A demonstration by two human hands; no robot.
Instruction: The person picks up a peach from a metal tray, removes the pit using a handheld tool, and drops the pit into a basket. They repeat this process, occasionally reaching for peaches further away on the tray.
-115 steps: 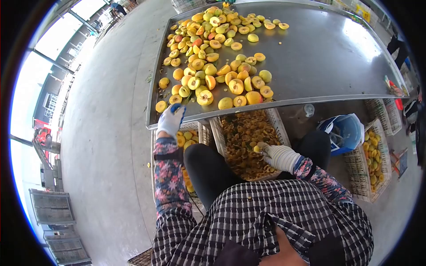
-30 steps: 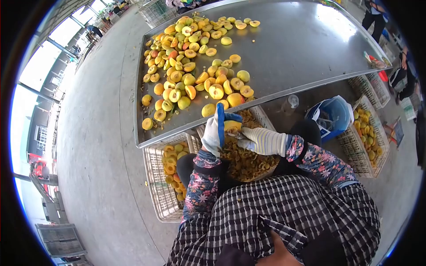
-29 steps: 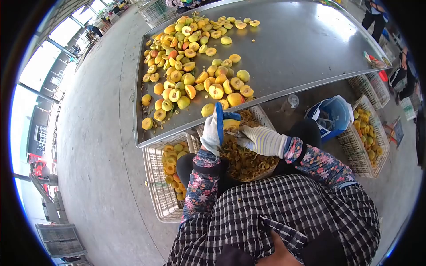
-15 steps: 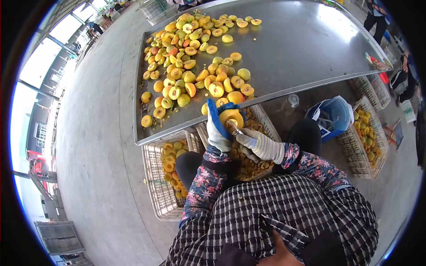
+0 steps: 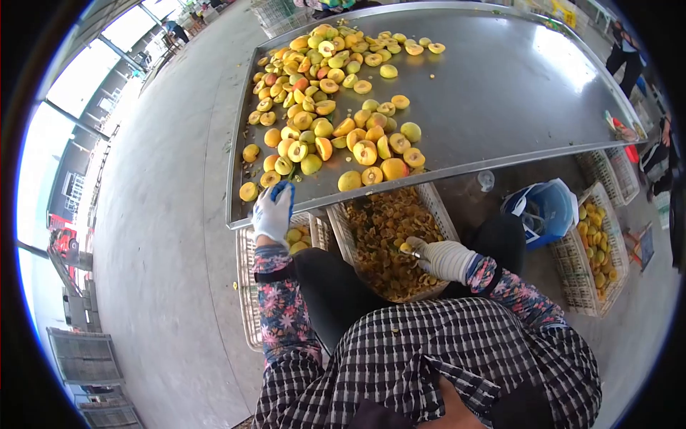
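Observation:
My left hand (image 5: 272, 214), in a white glove with a blue palm, is at the table's front left edge, above a crate of fruit. Its fingers are loosely bent and apart, with no fruit visible in them. My right hand (image 5: 444, 260), in a striped glove, is closed around a small metal tool (image 5: 410, 252) with a yellow piece at its tip. That hand is over a crate (image 5: 446, 214) filled with brown-orange scraps. Halved yellow fruit (image 5: 364, 152) and other fruit lie on the metal table (image 5: 486, 93).
A white crate (image 5: 246, 286) with fruit stands below left, partly under the table. To the right are a blue bucket (image 5: 564, 207), a clear cup (image 5: 486, 180) and a fruit crate (image 5: 572, 275). Another person (image 5: 626, 57) stands at the far right.
My left hand has moved left, away from my right hand, and the fruit half it held is gone from it. My right hand has lowered over the scraps crate with the tool.

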